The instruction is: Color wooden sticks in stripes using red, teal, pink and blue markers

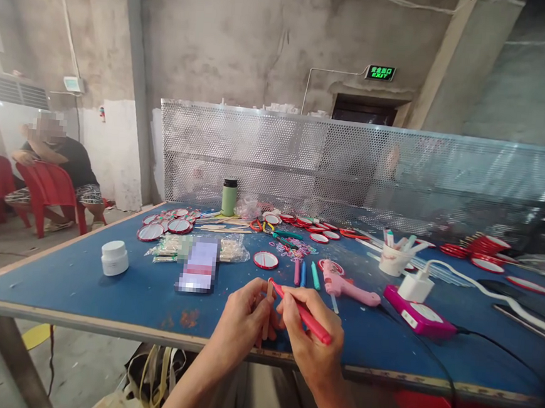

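Near the table's front edge, my left hand (241,320) is closed around a flat wooden craft stick (267,320), held upright. My right hand (316,346) grips a red-pink marker (309,321), its tip at the top of the stick. Whether the tip touches the wood I cannot tell. Just beyond my hands lie a purple-pink marker (296,272), a blue marker (303,274) and a green marker (315,275). A round red-rimmed disc (265,260) lies flat beside them. To their right rests a pink glue gun (348,290).
A blurred phone (198,264) leans against bagged sticks (170,246). Left of it stands a white jar (114,258); behind, a green bottle (229,197). A cup of pens (395,258) and a magenta power strip (418,313) with cables occupy the right. A person (68,156) sits far left.
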Demonstrator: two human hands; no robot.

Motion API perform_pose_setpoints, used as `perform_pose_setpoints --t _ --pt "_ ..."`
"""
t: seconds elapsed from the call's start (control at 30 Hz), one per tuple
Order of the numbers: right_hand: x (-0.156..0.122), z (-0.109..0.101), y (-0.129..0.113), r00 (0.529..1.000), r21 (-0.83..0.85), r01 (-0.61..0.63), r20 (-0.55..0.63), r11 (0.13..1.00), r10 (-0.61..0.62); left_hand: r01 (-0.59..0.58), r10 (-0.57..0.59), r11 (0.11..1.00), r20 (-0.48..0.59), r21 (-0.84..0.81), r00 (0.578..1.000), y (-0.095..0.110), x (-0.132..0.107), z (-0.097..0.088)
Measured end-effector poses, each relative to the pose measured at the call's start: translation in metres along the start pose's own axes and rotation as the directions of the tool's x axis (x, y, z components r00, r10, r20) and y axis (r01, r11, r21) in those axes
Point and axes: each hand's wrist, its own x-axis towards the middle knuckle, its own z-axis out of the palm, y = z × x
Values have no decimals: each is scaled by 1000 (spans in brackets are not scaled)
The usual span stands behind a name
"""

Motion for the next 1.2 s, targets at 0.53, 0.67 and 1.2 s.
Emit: perform_pose_setpoints --t 0.53,0.67,1.2 --pt "2 1 -1 1000 -27 16 -10 1000 -16 5 -5 1000 -9 -2 1000 0 -1 0" --pt "2 1 -2 999 -16 35 -5 999 -36 3 -4 1000 -6 -7 1000 0 -1 1" --pt "-2 1 3 999 -14 -51 -13 999 51 -2 2 1000 -1 3 1000 1 -1 0"
